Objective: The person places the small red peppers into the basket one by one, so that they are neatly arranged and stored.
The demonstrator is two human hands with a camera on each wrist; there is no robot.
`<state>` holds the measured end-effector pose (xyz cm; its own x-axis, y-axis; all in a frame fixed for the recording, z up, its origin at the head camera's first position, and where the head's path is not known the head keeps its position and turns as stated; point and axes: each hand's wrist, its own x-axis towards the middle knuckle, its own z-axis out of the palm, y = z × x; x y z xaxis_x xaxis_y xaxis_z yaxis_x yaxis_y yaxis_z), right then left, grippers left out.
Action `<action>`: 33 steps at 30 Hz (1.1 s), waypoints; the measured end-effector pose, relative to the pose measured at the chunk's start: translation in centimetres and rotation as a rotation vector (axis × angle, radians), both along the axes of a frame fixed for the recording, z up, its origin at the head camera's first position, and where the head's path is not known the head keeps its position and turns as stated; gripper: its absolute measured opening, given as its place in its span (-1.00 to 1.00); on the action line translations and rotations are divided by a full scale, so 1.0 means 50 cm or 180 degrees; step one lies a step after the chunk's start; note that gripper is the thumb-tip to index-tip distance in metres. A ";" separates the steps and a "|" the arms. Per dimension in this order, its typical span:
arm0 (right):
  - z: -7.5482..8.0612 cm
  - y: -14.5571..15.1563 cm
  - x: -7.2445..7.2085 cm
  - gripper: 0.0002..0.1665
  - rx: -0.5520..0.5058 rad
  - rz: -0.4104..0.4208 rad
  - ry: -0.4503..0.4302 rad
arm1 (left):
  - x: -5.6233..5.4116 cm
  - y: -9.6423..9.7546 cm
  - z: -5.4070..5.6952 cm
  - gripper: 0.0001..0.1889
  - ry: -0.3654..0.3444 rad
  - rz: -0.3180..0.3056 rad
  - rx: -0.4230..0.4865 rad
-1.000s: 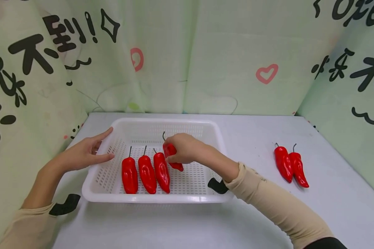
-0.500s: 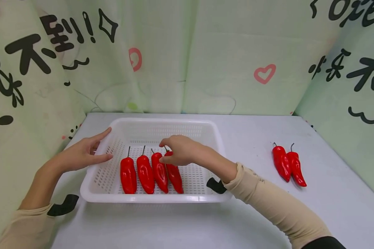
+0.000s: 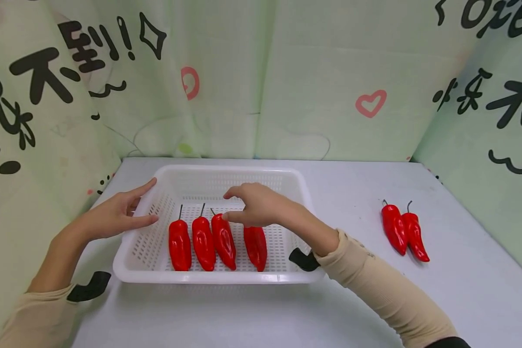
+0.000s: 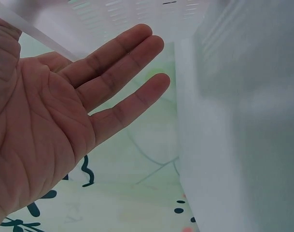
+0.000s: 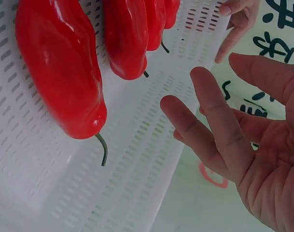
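A white perforated plastic basket [image 3: 282,274] holds several red peppers with thin dark stems, lying in a row. My right hand [image 3: 261,205] hovers over the basket with fingers spread, holding nothing. Below it lies the rightmost pepper [image 3: 255,249], its stem end hidden by the hand in the head view; the right wrist view shows that pepper [image 5: 60,72] whole enough to see its stem, apart from the fingers. My left hand [image 3: 119,215] rests at the basket's left rim, thumb and index finger stretched along it. Straight fingers [image 4: 132,99] show beside the basket wall in the left wrist view.
Two more red peppers [image 3: 393,229] lie side by side on the white table [image 3: 352,309], right of the basket. A pale green printed curtain [image 3: 313,72] rises behind the table and along both sides.
My right hand has let go of the fourth pepper, laying it down in the basket. That pepper has since shifted right, leaving a gap beside the third. My left hand stays put.
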<state>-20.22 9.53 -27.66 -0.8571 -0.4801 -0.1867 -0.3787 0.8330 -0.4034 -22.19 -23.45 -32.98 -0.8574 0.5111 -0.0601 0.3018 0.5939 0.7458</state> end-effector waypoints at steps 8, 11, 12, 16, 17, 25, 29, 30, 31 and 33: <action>0.015 0.014 0.004 -0.43 -0.0424 0.0014 0.0019 | -0.001 0.001 0.000 0.03 -0.0001 -0.0013 0.0002; 0.021 0.020 0.005 -0.44 -0.0532 0.0041 0.0124 | -0.001 0.001 -0.001 0.04 0.0005 -0.0010 -0.0008; 0.023 0.022 0.005 -0.44 -0.0561 0.0061 0.0161 | -0.001 0.001 -0.001 0.04 0.0002 -0.0007 -0.0007; 0.035 0.032 0.010 -0.44 -0.0657 0.0087 0.0236 | 0.000 0.000 -0.001 0.04 -0.0001 -0.0005 -0.0009; 0.038 0.034 0.012 -0.43 -0.0681 0.0083 0.0240 | 0.001 0.000 -0.001 0.04 0.0004 -0.0008 -0.0010; 0.055 0.053 0.019 -0.44 -0.0825 0.0027 0.0310 | 0.001 -0.002 -0.001 0.03 0.0021 -0.0023 -0.0010; 0.063 0.062 0.023 -0.45 -0.0897 -0.0020 0.0377 | 0.001 -0.002 -0.001 0.03 0.0023 -0.0027 -0.0003; 0.066 0.065 0.024 -0.45 -0.0919 -0.0038 0.0386 | 0.000 -0.002 0.000 0.03 0.0027 -0.0031 -0.0007; 0.068 0.069 0.026 -0.45 -0.0946 -0.0053 0.0397 | 0.000 -0.001 0.000 0.03 0.0029 -0.0029 -0.0011; 0.072 0.075 0.028 -0.45 -0.0996 -0.0084 0.0405 | 0.000 0.000 0.001 0.03 0.0040 -0.0030 -0.0023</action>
